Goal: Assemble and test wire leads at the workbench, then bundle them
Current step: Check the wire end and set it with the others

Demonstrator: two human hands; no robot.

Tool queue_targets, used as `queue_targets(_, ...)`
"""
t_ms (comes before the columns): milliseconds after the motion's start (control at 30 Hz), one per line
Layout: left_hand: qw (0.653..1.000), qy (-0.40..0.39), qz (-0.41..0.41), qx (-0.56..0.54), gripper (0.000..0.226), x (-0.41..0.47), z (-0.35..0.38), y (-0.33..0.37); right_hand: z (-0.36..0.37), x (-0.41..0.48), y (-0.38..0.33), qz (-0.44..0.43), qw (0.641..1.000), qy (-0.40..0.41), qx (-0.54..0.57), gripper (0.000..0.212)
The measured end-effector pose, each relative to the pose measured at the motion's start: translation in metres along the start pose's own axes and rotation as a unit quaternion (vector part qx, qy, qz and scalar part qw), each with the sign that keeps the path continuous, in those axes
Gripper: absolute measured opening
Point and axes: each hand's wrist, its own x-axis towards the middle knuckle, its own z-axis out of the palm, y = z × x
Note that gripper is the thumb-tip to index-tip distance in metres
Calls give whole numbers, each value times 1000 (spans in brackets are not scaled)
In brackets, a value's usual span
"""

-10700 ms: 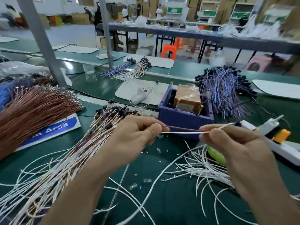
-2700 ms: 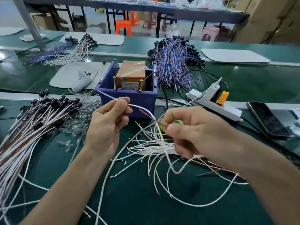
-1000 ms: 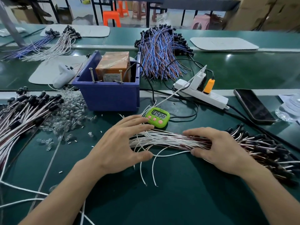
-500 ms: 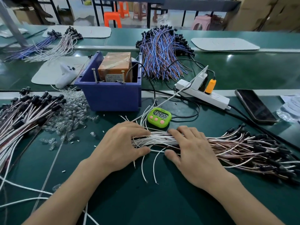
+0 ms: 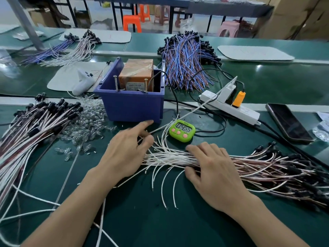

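Wire leads (image 5: pixel 170 157) on bench (image 5: pixel 142 220), right hand (image 5: pixel 213 173) pressing them with straight fingers (image 5: pixel 202 148), left hand (image 5: pixel 124 157) fingers (image 5: pixel 142 126) loose at white ends

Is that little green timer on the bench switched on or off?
On. The green timer shows dark digits on its screen, reading about 04:55.

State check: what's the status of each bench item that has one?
Timer, on, showing digits.
Phone, screen dark.
Power strip, plugs in it.
Blue bin, open, holds orange box.
Wire bundle, loose, untied.
Left hand, touching the white ends.
Right hand, flat on bundle.
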Motion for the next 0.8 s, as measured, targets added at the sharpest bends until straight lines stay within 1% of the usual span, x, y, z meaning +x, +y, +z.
queue_targets(67, 996, 77, -17, 40, 30, 2, 3, 0, 1, 7, -13, -15, 1000, -13, 7, 55)
queue_targets(133, 986, 136, -43, 83, 24, 3, 7, 1, 5, 19, -31, -34, 999, -18, 12, 53)
queue_targets(200, 980, 163, -63, 92, 23, 3, 8, 0, 10, 29, -46, -48, 999, -14, 19, 42)
queue_targets(300, 979, 178, -62, 70, 22, 4, 5, -4, 18, 34, -51, -59, 998, 4, 35, 19)
queue_targets(367, 978, 193, -54, 62, 21, 5, 3, -4, 21, 32, -50, -59, 997, 15, 46, 13)
queue_targets(433, 971, 229, -35, 54, 21, 6, -2, -2, 20, 31, -50, -61, 997, 16, 48, 14)
queue_targets(500, 957, 287, -13, 43, 23, 5, -10, 1, 18, 31, -49, -57, 997, 11, 45, 20)
queue_targets(567, 942, 333, -17, 27, 24, 5, -25, 4, 13, 29, -50, -51, 998, 6, 40, 33)
queue_targets(600, 937, 348, -36, 19, 23, 6, -34, 6, 11, 28, -53, -49, 998, 7, 46, 42)
queue_targets(633, 932, 355, -66, 15, 22, 7, -44, 10, 7, 29, -58, -48, 997, 15, 63, 49)
queue_targets(667, 931, 351, -100, 19, 21, 9, -55, 12, 3, 31, -65, -46, 994, 27, 91, 51)
queue_targets(700, 934, 329, -133, 31, 21, 10, -69, 12, -1, 35, -77, -50, 990, 39, 129, 48)
queue_targets(767, 953, 242, -171, 57, 20, 14, -92, 11, -7, 48, -100, -79, 974, 57, 203, 41)
queue_targets(800, 960, 204, -179, 64, 19, 11, -104, 9, -10, 55, -115, -102, 967, 51, 229, 42)
